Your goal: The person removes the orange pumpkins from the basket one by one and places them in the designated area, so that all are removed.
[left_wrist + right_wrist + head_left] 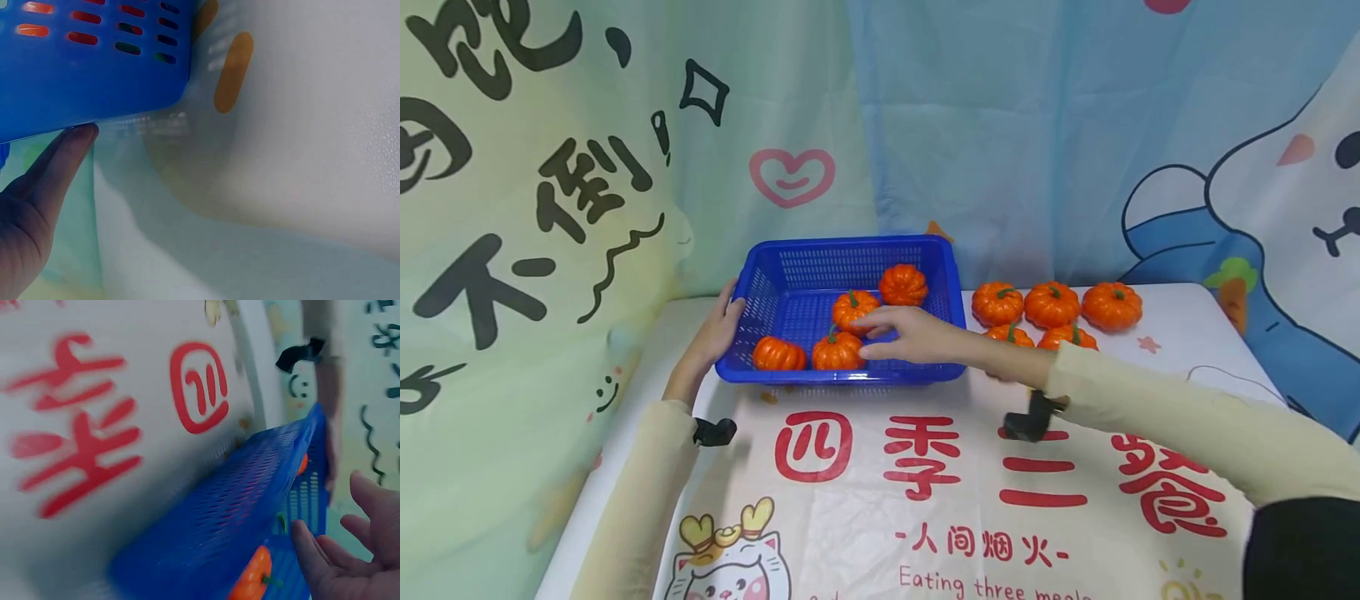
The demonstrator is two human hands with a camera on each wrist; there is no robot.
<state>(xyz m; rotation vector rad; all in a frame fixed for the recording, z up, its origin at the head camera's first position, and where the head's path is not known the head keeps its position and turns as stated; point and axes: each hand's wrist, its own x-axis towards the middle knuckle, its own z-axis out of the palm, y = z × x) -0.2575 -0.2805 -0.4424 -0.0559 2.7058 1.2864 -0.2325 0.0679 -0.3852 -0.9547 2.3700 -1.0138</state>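
A blue plastic basket (850, 377) with slotted walls sits at the back of the table. Inside it lie several small orange pumpkins: one (778, 355) at the front left, one (835, 353) at the front middle, one (850, 308) behind that, one (904, 285) at the back right. My left hand (718, 329) rests against the basket's left side, its straight fingers (65, 153) along the outer wall in the left wrist view. Over the basket reaches my right hand (913, 333), fingertips beside the middle pumpkins. In the right wrist view its fingers (312, 556) are relaxed and hold nothing.
More orange pumpkins (1112, 306) stand in rows on the table right of the basket, some partly behind my right forearm. A printed cloth (865, 517) covers the table's front. Printed curtains (955, 150) hang at the back and left. A thin cable (1232, 374) lies at the right.
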